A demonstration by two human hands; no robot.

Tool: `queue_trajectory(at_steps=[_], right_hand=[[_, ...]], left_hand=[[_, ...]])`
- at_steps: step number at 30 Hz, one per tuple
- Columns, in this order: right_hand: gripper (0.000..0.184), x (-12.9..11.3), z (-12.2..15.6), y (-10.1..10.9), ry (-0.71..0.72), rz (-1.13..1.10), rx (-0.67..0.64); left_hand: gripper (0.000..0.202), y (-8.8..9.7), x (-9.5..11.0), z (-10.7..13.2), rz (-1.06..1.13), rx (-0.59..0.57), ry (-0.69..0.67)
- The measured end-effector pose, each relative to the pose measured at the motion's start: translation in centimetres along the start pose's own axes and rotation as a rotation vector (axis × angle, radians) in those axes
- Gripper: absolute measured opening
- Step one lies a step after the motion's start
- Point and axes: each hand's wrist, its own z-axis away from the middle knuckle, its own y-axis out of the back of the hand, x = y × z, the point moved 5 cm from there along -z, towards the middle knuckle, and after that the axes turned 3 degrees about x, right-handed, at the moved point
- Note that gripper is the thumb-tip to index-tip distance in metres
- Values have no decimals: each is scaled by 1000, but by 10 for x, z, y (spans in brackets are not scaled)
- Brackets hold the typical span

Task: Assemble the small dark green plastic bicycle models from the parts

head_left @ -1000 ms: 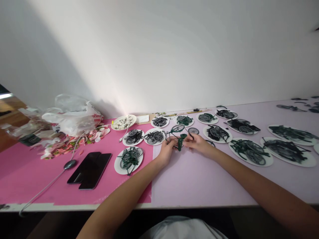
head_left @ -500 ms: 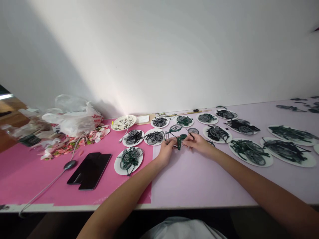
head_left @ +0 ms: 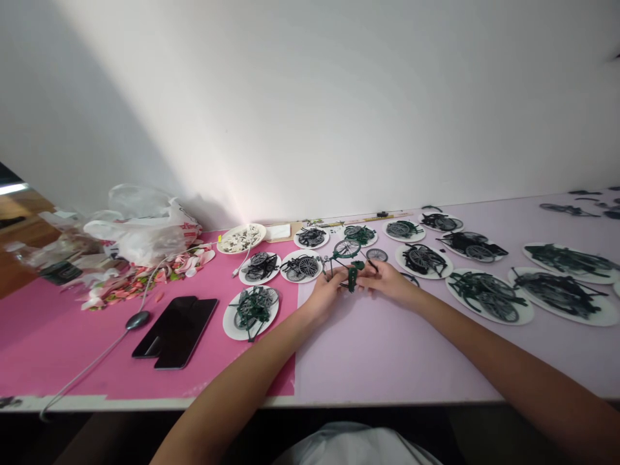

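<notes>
We hold a small toy bicycle [head_left: 358,265] in the air over the pale lilac part of the table [head_left: 387,352], near the edge of the pink part. It looks thin and delicate: a dark green frame of slender bars, and at its far end a grey wheel [head_left: 347,248] with a narrow rim and fine spokes, tilted up towards the wall. A solid green panel [head_left: 352,280] with a row of small pale dots hangs at the near end, between our hands. Our left hand [head_left: 326,289] grasps the bicycle by its left side, the fingers hiding some of it. Our right hand [head_left: 382,278] pinches a thin dark piece [head_left: 372,264] close against the right side; we cannot tell whether it belongs to the bicycle. Just beyond that hand a loose wheel [head_left: 376,255] lies flat. White plates [head_left: 230,321] heaped with black and green parts stand around.
</notes>
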Motion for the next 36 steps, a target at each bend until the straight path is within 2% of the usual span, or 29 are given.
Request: queue_trajectory(at_steps=[11, 17, 27, 30, 33, 36], right_hand=[[58, -3, 2, -3, -16, 18, 18], [58, -3, 3, -4, -9, 21, -26], [53, -6, 5, -1, -22, 33, -16], [53, -13, 3, 4, 0, 43, 9], [52, -22, -1, 19, 32, 40, 112], [64, -26, -8, 38, 63, -78, 210]], left_hand=[[38, -8, 6, 4, 11, -90, -15], [37, -1, 1, 1, 13, -24, 9], [34, -1, 7, 6, 28, 42, 6], [33, 2, 8, 6, -54, 85, -30], [31, 7, 12, 5, -174, 143, -124], [28, 9, 16, 5, -287, 184, -220]])
